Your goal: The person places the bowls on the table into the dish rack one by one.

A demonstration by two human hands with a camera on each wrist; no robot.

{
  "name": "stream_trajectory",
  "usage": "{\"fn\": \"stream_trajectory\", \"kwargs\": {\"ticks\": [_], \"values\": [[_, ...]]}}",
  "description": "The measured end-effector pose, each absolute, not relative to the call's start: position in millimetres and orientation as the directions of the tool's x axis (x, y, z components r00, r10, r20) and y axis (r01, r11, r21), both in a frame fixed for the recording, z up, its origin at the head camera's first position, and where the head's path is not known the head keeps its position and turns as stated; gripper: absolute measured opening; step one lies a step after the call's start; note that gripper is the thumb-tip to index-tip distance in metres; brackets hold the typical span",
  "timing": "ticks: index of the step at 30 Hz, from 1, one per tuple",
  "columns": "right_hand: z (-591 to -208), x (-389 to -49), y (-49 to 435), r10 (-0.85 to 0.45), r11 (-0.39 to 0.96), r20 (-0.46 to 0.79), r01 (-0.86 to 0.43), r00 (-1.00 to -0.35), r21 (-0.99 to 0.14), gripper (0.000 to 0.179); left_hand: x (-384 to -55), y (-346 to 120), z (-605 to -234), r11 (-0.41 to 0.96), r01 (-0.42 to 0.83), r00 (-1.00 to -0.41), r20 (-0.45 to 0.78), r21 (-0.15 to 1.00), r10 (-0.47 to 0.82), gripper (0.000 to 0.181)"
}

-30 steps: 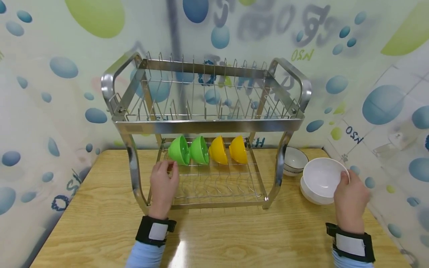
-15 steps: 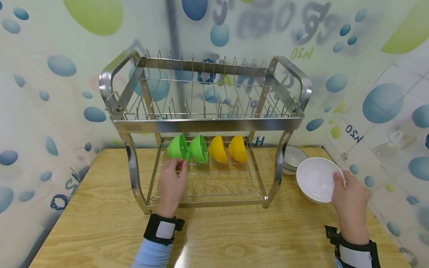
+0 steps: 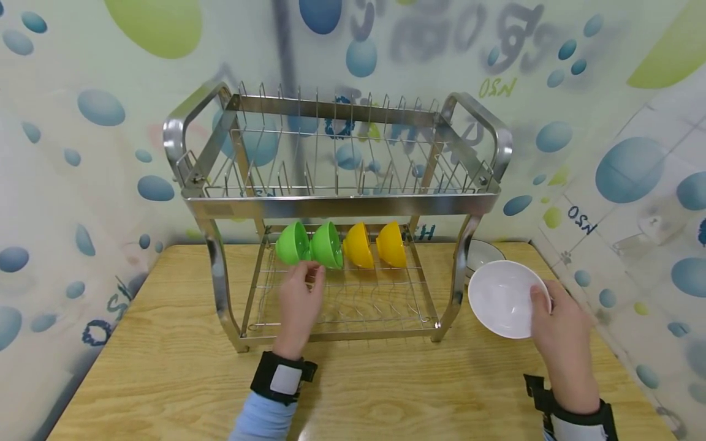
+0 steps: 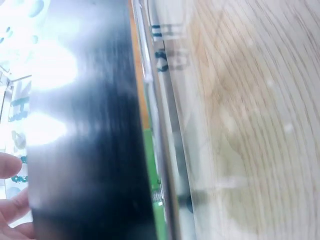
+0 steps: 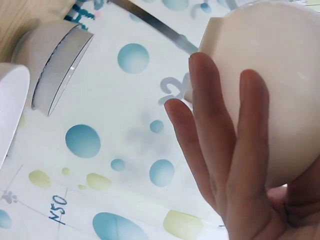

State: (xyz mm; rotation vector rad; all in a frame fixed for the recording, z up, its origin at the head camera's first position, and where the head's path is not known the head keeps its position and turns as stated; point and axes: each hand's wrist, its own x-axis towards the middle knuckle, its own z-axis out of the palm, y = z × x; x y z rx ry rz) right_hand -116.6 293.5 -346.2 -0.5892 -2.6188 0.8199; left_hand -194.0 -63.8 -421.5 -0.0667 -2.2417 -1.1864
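Observation:
My right hand point(image 3: 568, 331) pinches the rim of a white bowl point(image 3: 499, 300) right of the rack, its mouth tilted toward me. In the right wrist view its fingers lie spread along the outside of that bowl point(image 5: 295, 95). My left hand point(image 3: 300, 300), loosely bent and holding nothing, hovers by the lower tier of the metal dish rack point(image 3: 342, 206), just in front of two green bowls point(image 3: 326, 246). Two yellow bowls point(image 3: 391, 245) stand on edge beside the green ones. In the left wrist view, fingers point(image 4: 15, 205) show at the left edge.
Dark-rimmed bowls point(image 5: 62, 60) sit behind the held bowl, partly hidden in the head view. Another white bowl point(image 5: 12, 100) shows at the right wrist view's left edge. The rack's upper tier has upright wires. Patterned walls enclose the wooden table point(image 3: 397, 392).
The right hand has lifted the white bowl off another white one and carried it left toward the rack. The left hand has drifted right along the front of the green bowls.

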Motion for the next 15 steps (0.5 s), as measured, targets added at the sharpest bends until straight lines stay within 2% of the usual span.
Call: {"fn": "stream_trajectory", "kwargs": {"ticks": [9,15], "values": [[-349.1,-112.5,273.7,0.384,0.787,0.299,0.141,-0.873,-0.601,0.034,-191.6,-54.4,-418.2,0.548,0.259,-0.887,0.421,0.795,-0.191,0.02],[-346.4,-110.1,261.4,0.358,0.783,0.295,0.112,-0.886,-0.612,0.035,-191.9,-49.4,-416.1,0.496,0.258,-0.906,0.386,0.829,-0.175,0.018]]}}
